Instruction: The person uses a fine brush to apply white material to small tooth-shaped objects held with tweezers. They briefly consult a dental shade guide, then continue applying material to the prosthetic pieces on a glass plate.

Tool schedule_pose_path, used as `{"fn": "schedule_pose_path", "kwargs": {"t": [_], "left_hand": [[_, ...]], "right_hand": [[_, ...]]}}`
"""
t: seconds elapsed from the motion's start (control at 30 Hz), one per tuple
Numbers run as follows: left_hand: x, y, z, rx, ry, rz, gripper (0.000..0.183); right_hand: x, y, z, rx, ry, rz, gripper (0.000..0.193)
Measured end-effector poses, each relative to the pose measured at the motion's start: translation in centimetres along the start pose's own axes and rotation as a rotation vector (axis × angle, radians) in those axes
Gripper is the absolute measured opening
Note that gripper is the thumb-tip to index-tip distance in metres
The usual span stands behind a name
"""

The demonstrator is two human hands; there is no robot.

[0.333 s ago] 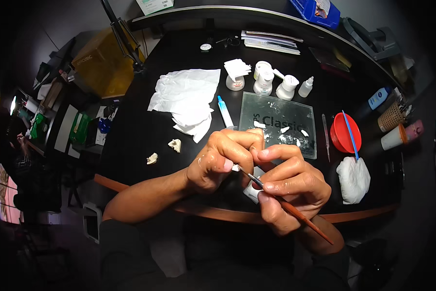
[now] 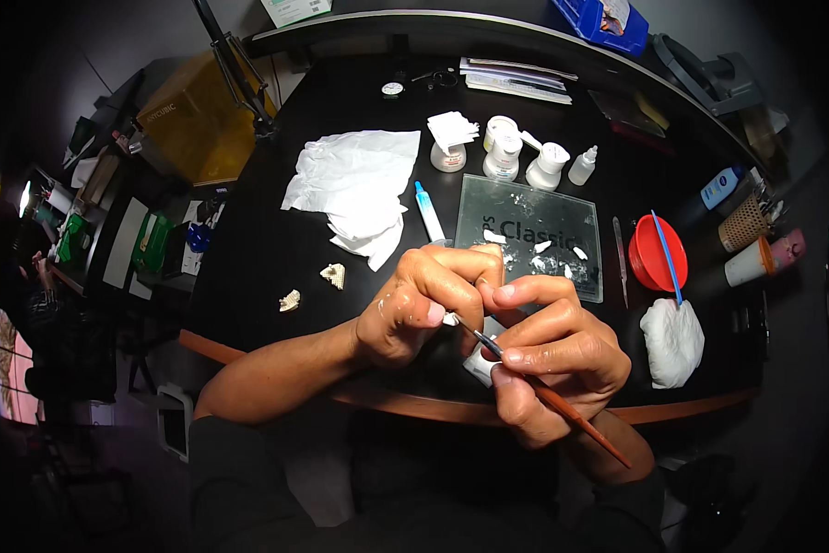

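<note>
My left hand (image 2: 422, 300) is closed, pinching a small white piece (image 2: 450, 319) between thumb and fingertips. Its exact kind is too small to tell. In my right hand (image 2: 566, 355) is a thin brush (image 2: 562, 403) with a reddish-brown handle and a metal collar. The brush tip points left and meets the white piece, or comes very near it. Both hands' fingers touch or nearly touch above it. Beneath them shows part of a white object (image 2: 481, 365), mostly hidden. Just beyond lies a glass slab (image 2: 576, 205) with several white bits (image 2: 493, 237) and powder on it.
White paper towels (image 2: 354, 175) and a blue-capped syringe (image 2: 428, 212) lie left of the slab. Several white bottles (image 2: 502, 158) stand behind it. Rightward are a red bowl (image 2: 647, 256), a blue stick (image 2: 665, 253) and a white cloth pad (image 2: 672, 346). Two cream toothed pieces (image 2: 332, 276) lie at left.
Both hands hold nearly still. The brush handle's rear end has shifted very slightly left and down, and the small white piece appears slightly turned.
</note>
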State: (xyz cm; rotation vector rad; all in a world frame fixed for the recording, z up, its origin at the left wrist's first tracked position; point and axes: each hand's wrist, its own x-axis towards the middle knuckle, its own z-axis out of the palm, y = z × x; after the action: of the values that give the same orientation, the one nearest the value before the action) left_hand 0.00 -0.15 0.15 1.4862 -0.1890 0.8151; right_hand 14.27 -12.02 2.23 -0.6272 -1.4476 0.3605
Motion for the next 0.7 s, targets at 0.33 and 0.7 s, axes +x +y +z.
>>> {"fn": "schedule_pose_path", "kwargs": {"t": [0.33, 0.7], "left_hand": [[0.09, -0.26, -0.49, 0.043, -0.056, 0.043, 0.055], [0.06, -0.28, -0.52, 0.047, -0.054, 0.046, 0.054]], "right_hand": [[0.15, -0.15, -0.07, -0.013, -0.032, -0.028, 0.027], [-0.01, -0.06, -0.13, -0.012, -0.024, -0.023, 0.027]]}}
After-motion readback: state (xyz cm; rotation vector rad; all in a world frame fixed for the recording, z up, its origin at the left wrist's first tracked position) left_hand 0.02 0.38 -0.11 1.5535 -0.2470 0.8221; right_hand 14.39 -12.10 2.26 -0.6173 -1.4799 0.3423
